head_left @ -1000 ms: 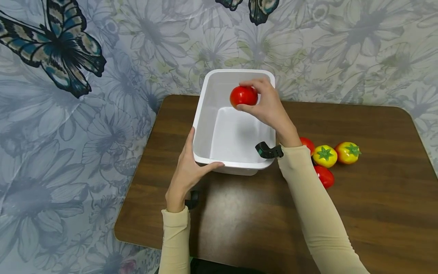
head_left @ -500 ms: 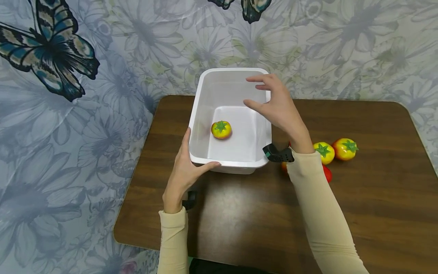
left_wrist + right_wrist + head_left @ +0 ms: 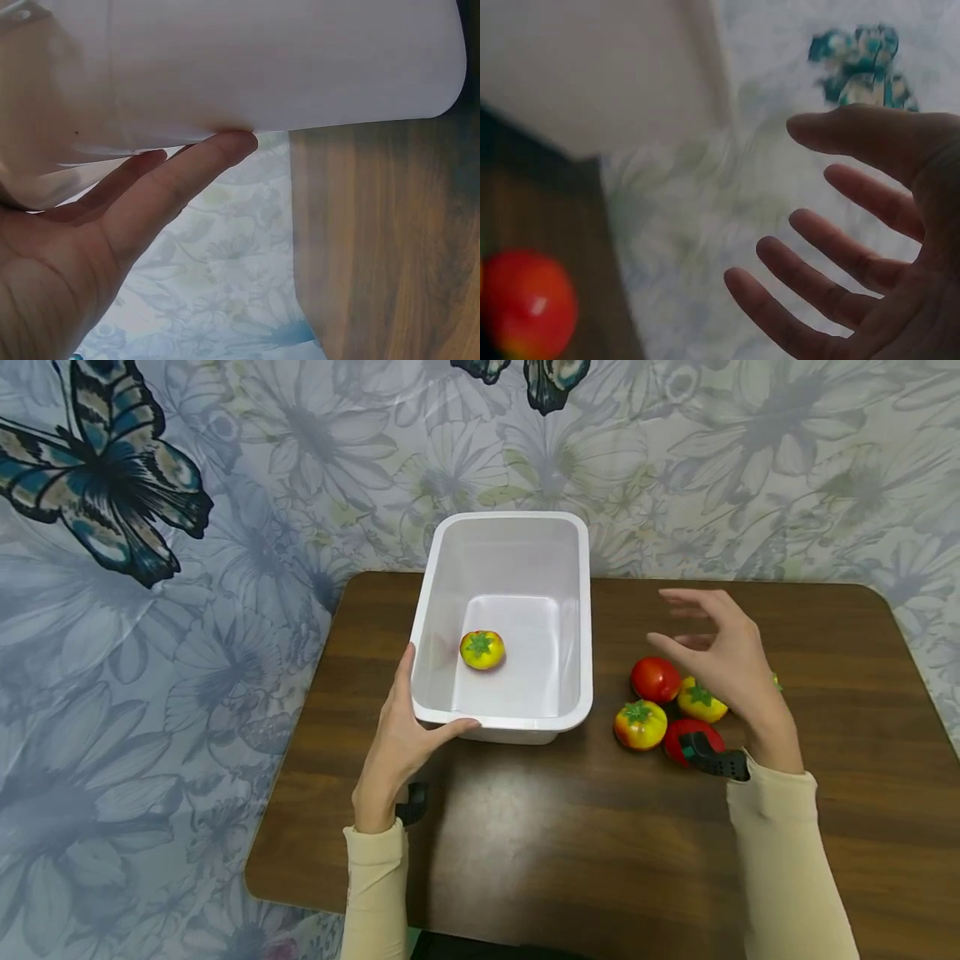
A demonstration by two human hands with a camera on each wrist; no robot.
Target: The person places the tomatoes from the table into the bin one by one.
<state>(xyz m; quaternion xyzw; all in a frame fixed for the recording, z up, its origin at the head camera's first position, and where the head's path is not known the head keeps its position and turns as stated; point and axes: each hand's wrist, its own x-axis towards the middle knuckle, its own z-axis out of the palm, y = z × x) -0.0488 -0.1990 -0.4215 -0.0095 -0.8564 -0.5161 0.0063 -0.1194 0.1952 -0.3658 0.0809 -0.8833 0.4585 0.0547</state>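
The left hand (image 3: pixel 393 739) lies against the near left corner of a white bin (image 3: pixel 584 610), thumb on the front rim. In the left wrist view, straight fingers of that hand (image 3: pixel 112 232) touch the bin's outer wall (image 3: pixel 300 60). One yellow-green tomato (image 3: pixel 482 649) rests inside the bin. The right hand (image 3: pixel 731 656), empty with fingers spread, hovers over a group of tomatoes: red (image 3: pixel 656 679), yellow-red (image 3: pixel 640 725), yellow (image 3: pixel 701 702) and another red (image 3: pixel 681 737), partly hidden by the wrist strap. The right wrist view shows this hand (image 3: pixel 859 255) holding nothing.
The brown wooden table (image 3: pixel 562 852) carries the bin and the tomatoes. Behind the right hand, only a green tip (image 3: pixel 777 682) of a further tomato shows. A flowered wall covering (image 3: pixel 675 468) with butterflies rises behind the table.
The right hand released a red tomato-like piece in the bin, where a yellow-green one now lies, then moved right over the group. The left hand stays at the bin's corner.
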